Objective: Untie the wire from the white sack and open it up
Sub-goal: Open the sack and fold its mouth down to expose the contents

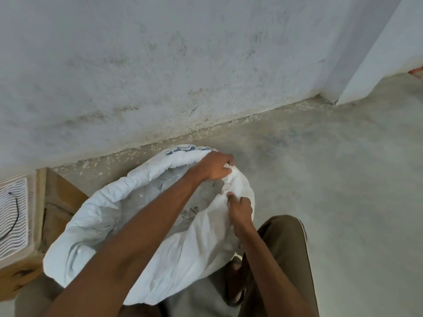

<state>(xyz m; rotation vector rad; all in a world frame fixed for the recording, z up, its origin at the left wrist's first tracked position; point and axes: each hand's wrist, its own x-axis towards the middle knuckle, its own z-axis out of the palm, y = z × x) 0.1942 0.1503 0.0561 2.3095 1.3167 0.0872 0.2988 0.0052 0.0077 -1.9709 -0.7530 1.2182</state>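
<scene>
The white sack (96, 225) stands on the floor in front of me with its mouth wide and its rim rolled down. Clear plastic shows inside it. My left hand (214, 167) reaches across the mouth and pinches the far right part of the rim. My right hand (240, 210) grips the same stretch of rim a little nearer to me. No wire shows on the sack.
A brown cardboard box (58, 202) stands left of the sack, with a white ribbed panel (13, 216) and a thin black cord on it. A stained grey wall (160, 76) runs behind. My leg in brown trousers (283, 245) is at the right, over concrete floor (343, 179).
</scene>
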